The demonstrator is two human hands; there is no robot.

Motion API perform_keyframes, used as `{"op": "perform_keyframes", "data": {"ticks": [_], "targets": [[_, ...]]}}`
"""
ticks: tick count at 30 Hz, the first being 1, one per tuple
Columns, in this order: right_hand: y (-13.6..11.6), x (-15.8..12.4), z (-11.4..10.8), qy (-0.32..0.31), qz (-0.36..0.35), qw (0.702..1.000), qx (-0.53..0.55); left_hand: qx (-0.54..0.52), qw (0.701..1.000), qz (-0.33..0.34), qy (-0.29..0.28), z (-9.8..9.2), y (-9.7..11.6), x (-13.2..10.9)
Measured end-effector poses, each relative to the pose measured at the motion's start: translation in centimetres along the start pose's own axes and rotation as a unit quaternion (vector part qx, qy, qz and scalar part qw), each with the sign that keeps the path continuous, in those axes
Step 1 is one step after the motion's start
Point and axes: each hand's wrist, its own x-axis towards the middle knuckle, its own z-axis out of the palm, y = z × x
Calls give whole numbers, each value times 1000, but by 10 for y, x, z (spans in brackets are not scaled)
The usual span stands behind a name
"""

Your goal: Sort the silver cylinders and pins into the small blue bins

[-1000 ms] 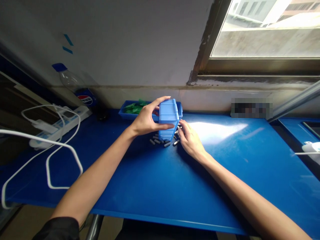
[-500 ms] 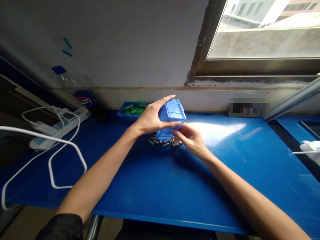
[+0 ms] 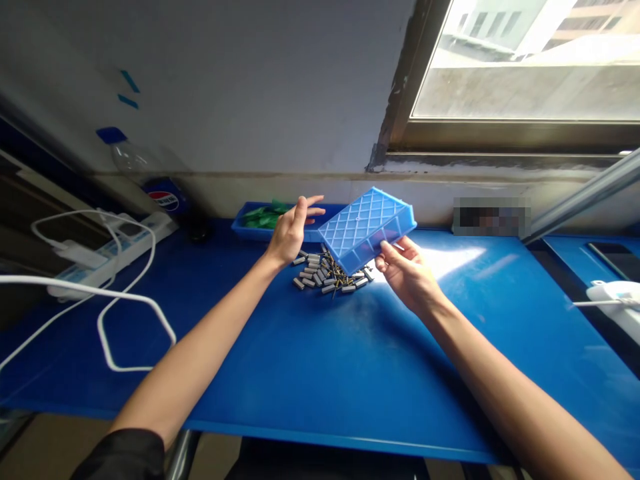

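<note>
My right hand [image 3: 407, 270] grips a blue plastic bin [image 3: 363, 223] by its near right side. The bin is tilted, its ribbed underside turned up toward me, so its inside is hidden. Beneath it on the table lies a pile of small grey cylinders and thin screw-like pieces [image 3: 323, 272], partly covered by the bin. To the left of the bin, my left hand [image 3: 289, 233] is raised with fingers apart and holds nothing. Just behind that hand sits a long blue tray [image 3: 241, 229] with green plastic-looking pieces [image 3: 263, 215] in it.
At the left are a cola bottle [image 3: 163, 197], a white power strip [image 3: 100, 263] and loose white cables [image 3: 103, 327] on the blue table [image 3: 300, 373]. A wall and window frame [image 3: 400, 137] bound the back. A phone [image 3: 615, 257] and white device [image 3: 617, 300] lie at the right.
My left hand has let go of the bin and moved left. The bin has swung over to the right in my right hand, its underside now facing me, and more of the pile shows.
</note>
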Motion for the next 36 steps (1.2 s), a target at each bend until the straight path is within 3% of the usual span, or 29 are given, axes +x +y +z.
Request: {"op": "perform_keyframes", "data": {"ticks": [5, 8, 10, 12, 15, 17, 20, 24, 36], "targets": [[-42, 9, -16, -25, -81, 990, -111, 114, 990, 59, -50, 18, -10, -2], [-63, 15, -26, -21, -128, 958, -256, 186, 972, 116, -85, 30, -15, -4], [-67, 19, -33, -22, -150, 906, -395, 228, 959, 138, -100, 35, -17, -6], [-64, 22, -40, -14, -172, 833, -526, 259, 949, 143, -107, 38, -17, -8], [-50, 26, -48, -8, -166, 744, -647, 276, 946, 135, -107, 40, -14, -10], [-38, 28, -53, -3, -142, 704, -695, 273, 947, 129, -106, 41, -14, -10], [-21, 30, -55, -24, -124, 668, -733, 275, 947, 125, -107, 42, -14, -10], [-4, 36, -50, -47, -132, 662, -737, 278, 946, 125, -112, 43, -15, -10], [0, 39, -35, -37, -178, 724, -665, 261, 949, 148, -97, 43, -11, -10]]}}
